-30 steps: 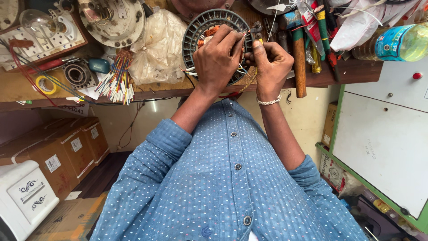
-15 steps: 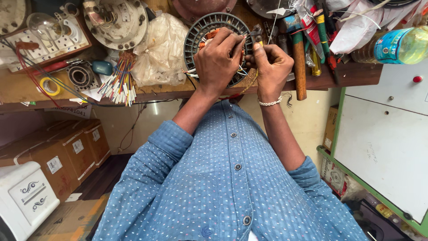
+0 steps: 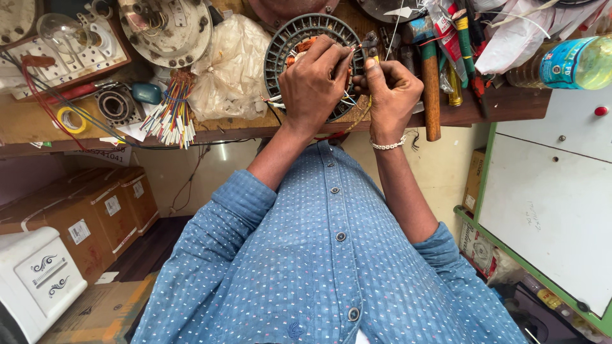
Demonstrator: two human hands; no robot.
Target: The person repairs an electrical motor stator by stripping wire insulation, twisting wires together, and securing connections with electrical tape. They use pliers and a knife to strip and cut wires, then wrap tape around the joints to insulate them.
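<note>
Round ribbed motor stator (image 3: 287,48) lies on the cluttered wooden bench (image 3: 38,124). Thin wire (image 3: 352,48) is pinched by left hand (image 3: 315,79); right hand (image 3: 389,92) is clenched beside it. Overpulling could snap the lead.

Round slotted stator (image 3: 290,44) flat on workbench (image 3: 38,127)

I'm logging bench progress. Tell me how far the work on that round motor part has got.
Done: copper coils sit inside the round motor part. In hand: the left hand and right hand pinch thin wires at its rim. Left: loose wire ends poke out at its edge, and the metal cover plate lies aside.
</note>
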